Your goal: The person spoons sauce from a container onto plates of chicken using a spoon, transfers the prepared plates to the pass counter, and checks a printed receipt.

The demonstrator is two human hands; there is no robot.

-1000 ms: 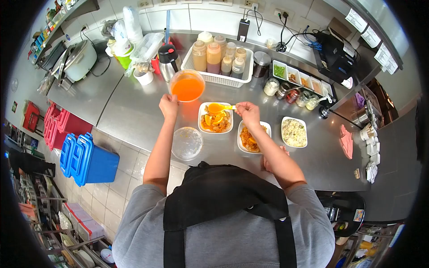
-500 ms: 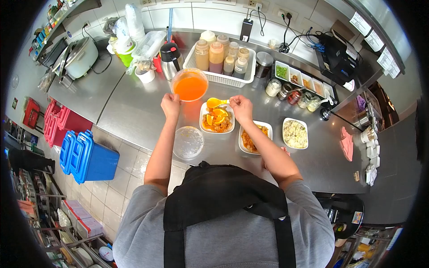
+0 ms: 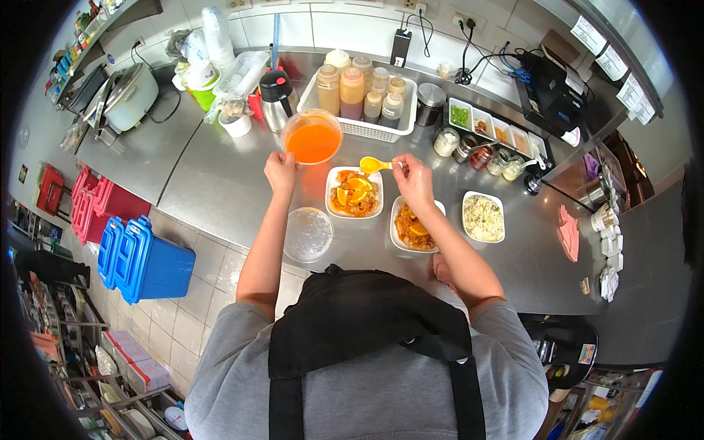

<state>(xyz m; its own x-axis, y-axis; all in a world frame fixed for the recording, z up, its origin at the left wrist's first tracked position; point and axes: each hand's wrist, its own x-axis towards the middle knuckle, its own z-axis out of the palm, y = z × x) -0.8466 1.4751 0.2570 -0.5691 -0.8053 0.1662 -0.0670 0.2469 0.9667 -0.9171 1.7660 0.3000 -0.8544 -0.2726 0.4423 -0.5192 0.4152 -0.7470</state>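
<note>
My left hand (image 3: 281, 172) is closed on the near rim of a clear round plastic tub (image 3: 289, 125) of orange sauce, which is tilted toward me. My right hand (image 3: 414, 181) pinches the handle of a yellow spoon (image 3: 372, 165), held above the far right of a white bowl (image 3: 331, 203) with orange slices on saucy food. Under my right wrist sits a second white bowl (image 3: 396, 233) of similar food, partly covered by my arm. A third white bowl (image 3: 483, 240) to the right holds pale, chunky food. A clear round lid (image 3: 308, 240) lies near the counter's front edge.
Behind stand a white basket (image 3: 367, 134) of sauce bottles and a steel jug (image 3: 278, 100). At right are small jars (image 3: 463, 151), a topping tray (image 3: 499, 132) and a pink cloth (image 3: 567, 233). A pinkish shape beneath my right forearm is mostly hidden.
My right hand has moved right with the spoon, which has shifted off the middle of the first bowl. The tub and my left hand have hardly moved.
</note>
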